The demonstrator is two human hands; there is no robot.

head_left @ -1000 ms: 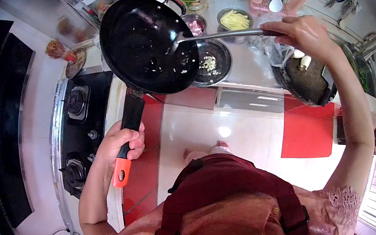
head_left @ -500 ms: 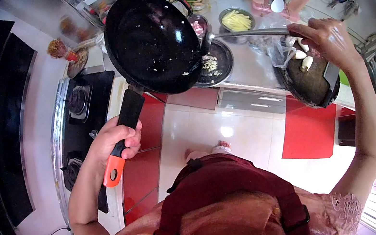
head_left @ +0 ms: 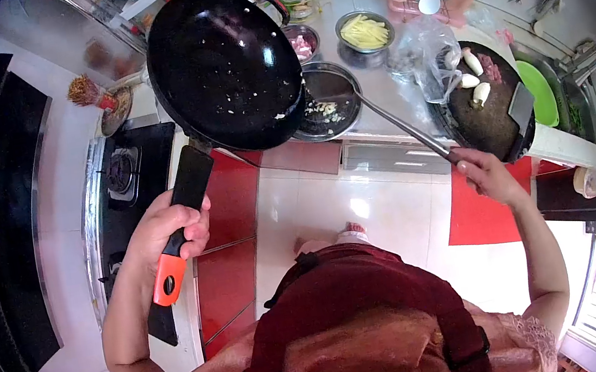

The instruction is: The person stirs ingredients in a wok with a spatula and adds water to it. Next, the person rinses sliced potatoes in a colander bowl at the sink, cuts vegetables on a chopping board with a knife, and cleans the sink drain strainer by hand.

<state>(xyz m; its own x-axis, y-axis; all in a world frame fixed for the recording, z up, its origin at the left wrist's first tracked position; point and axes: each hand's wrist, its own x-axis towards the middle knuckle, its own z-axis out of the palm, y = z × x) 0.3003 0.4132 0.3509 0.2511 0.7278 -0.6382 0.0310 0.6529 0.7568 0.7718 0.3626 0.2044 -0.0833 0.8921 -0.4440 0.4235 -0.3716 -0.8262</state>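
Observation:
My left hand (head_left: 166, 232) is closed around the black and orange handle of a black wok (head_left: 226, 66). The wok is held tilted in the air, a few small pale bits stuck to its inside. My right hand (head_left: 489, 173) grips the end of a long-handled wok spatula (head_left: 400, 122). Its dark head reaches over a round metal plate (head_left: 357, 109), beside the wok's lower right rim. Chopped pale pieces (head_left: 325, 111), like minced garlic, lie on that plate. Whether the spatula head touches wok or plate, I cannot tell.
Behind the plate stand a bowl of pale yellow strips (head_left: 365, 31) and a bowl of pink meat (head_left: 301, 43). At right, a round chopping board (head_left: 486, 128) bears white pieces, meat and a cleaver (head_left: 521, 109). A gas stove (head_left: 124, 173) is at left; a green basin (head_left: 537, 92) sits in the sink.
My right hand has come down and closer to my body, swinging the spatula's handle low while its head stays near the plate. The wok has shifted slightly left.

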